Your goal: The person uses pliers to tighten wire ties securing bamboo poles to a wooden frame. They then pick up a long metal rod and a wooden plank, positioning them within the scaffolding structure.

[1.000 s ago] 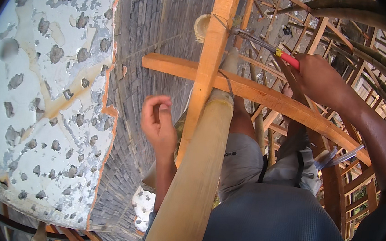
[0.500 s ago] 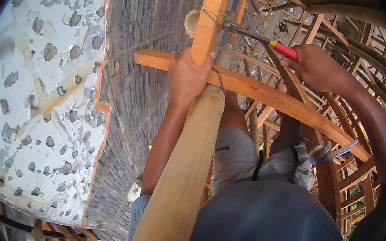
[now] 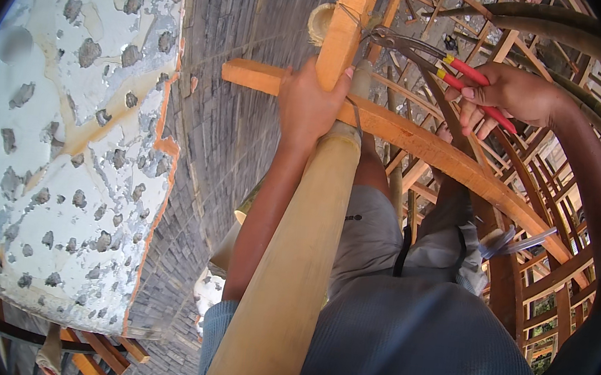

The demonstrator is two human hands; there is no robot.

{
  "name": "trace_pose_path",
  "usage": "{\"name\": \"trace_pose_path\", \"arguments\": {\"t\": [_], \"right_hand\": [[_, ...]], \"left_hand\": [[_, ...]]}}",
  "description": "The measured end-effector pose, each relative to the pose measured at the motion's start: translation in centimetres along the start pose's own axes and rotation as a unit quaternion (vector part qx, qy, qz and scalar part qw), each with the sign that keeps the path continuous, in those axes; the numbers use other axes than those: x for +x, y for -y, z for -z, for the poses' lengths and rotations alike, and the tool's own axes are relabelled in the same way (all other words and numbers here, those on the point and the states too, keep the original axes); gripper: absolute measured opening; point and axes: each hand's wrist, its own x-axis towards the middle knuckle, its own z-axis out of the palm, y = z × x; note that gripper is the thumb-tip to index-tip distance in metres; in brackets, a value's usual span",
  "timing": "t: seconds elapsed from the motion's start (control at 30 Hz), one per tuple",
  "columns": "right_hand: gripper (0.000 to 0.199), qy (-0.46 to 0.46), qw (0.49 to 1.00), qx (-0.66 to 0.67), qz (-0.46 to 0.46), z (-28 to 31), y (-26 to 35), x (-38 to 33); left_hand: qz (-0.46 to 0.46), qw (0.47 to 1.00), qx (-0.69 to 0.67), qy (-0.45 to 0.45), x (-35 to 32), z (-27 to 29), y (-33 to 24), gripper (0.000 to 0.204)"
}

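My left hand [image 3: 310, 108] is wrapped round the foot of an orange wooden beam [image 3: 350, 32], where it meets a crossing wooden batten [image 3: 422, 142]. Red-handled pincers [image 3: 470, 72] are in my right hand [image 3: 519, 97], their handles spread apart. The pincers' jaws are at a thin wire [image 3: 349, 13] looped round the beam; whether they bite it I cannot tell. A second wire [image 3: 357, 113] ties the batten near the end of a thick bamboo pole [image 3: 293, 260], which runs down along my left forearm.
A grey tiled roof [image 3: 210, 141] lies to the left, beside a white, pitted wall [image 3: 97, 166] with a ragged orange edge. Timber framing [image 3: 553, 294] and long bamboo poles [image 3: 552, 27] fill the right side. A cut bamboo end [image 3: 320, 25] shows behind the beam.
The pincers' handles have spread apart, and my right hand has opened its grip round them. The whole view has shifted slightly. My left hand stays on the beam.
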Motion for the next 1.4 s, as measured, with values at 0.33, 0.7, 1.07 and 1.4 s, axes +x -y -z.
{"name": "trace_pose_path", "arguments": {"t": [0.33, 0.7, 1.07, 1.4], "right_hand": [[0.056, -0.048, 0.997, -0.031, 0.049, -2.5, -3.3, -2.7], [0.053, -0.316, 0.758, -0.550, 0.149, -3.2, -0.4, -1.7], [0.051, -0.170, 0.649, -0.739, -0.050, -6.1, 10.5, -4.8], [0.052, -0.262, 0.578, -0.726, 0.266, -6.0, 9.9, -3.5]], "left_hand": [[0.029, 1.000, -0.006, 0.010, 0.0, -0.1, 0.1, 0.044], [0.040, 0.998, -0.046, 0.020, -0.1, 0.4, 0.0, 0.043], [0.052, 0.997, -0.038, 0.032, 0.0, 0.7, -0.4, 0.042], [0.039, 0.998, -0.039, 0.031, 0.2, 0.5, -0.1, 0.041]]}}
